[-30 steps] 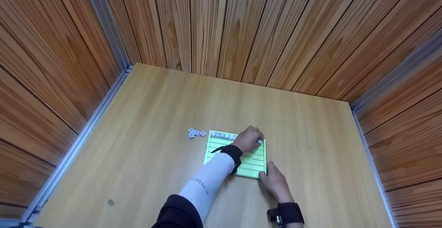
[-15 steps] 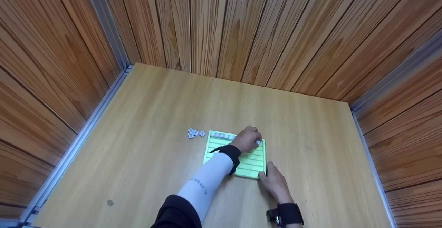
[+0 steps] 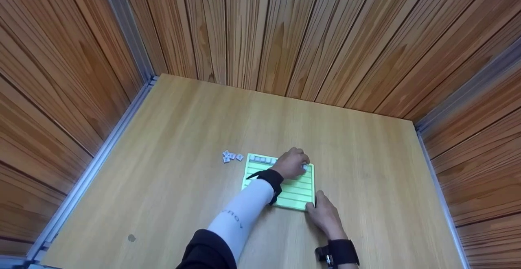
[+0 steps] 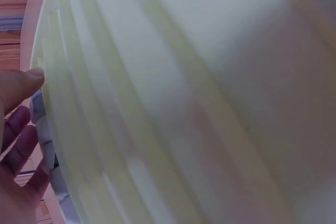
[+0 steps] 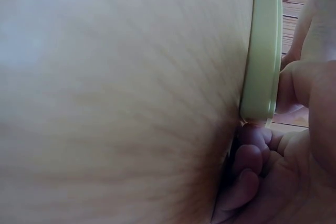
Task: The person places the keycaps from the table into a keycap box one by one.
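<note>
The light green ridged tray (image 3: pixel 294 199) lies on the wooden table, with a row of small white blocks (image 3: pixel 260 160) along its far edge. Over its far right corner, my left hand (image 3: pixel 291 163) pinches a small white block (image 3: pixel 305 167) at the end of that row. In the left wrist view the thumb rests at the ridge beside the blocks (image 4: pixel 46 135), the other fingers behind them. My right hand (image 3: pixel 325 215) grips the tray's near right corner, thumb on the rim and fingers curled against the side, as the right wrist view shows (image 5: pixel 252 156). My left forearm hides part of the tray.
Several loose small white pieces with dark markings (image 3: pixel 232 156) lie on the table just left of the tray. A grey round spot (image 3: pixel 131 238) marks the table at the near left. Wood-plank walls (image 3: pixel 260 33) with metal corner rails (image 3: pixel 126 29) enclose the table.
My left hand has shifted only very slightly at the tray's far right corner. The right hand keeps its grip, and the loose pieces stay where they were.
</note>
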A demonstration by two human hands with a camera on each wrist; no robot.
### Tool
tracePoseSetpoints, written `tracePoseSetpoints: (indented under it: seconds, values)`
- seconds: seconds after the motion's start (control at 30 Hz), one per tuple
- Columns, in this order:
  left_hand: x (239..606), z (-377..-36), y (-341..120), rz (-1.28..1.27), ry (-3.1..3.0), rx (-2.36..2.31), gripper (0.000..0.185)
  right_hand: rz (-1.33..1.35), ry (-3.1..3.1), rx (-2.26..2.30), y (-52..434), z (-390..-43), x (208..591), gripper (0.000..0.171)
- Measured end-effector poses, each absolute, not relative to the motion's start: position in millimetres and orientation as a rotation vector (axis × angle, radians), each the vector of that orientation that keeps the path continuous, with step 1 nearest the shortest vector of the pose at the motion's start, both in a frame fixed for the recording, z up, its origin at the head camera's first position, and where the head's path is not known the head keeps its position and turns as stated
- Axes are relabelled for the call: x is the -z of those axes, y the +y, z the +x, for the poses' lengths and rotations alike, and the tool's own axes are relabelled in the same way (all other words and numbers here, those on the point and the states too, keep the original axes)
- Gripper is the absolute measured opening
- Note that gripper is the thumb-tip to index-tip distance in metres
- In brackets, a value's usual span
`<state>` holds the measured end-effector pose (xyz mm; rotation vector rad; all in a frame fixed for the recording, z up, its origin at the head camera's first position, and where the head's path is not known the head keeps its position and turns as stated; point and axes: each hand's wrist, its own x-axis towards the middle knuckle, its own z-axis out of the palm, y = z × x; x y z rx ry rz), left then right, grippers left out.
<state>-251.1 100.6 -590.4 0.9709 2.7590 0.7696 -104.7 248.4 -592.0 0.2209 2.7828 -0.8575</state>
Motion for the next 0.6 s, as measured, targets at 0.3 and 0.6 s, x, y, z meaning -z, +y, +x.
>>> tracePoseSetpoints:
  seconds: [0.3, 0.6]
  values:
    - [581, -252, 81, 0.893, 2.766, -0.782, 0.028, 0.243, 2.752, 0.859, 249, -107, 593, 0.015]
    - [579, -260, 39, 0.801, 2.795, -0.834, 0.029, 0.268, 2.717, 0.847, 249, -107, 593, 0.017]
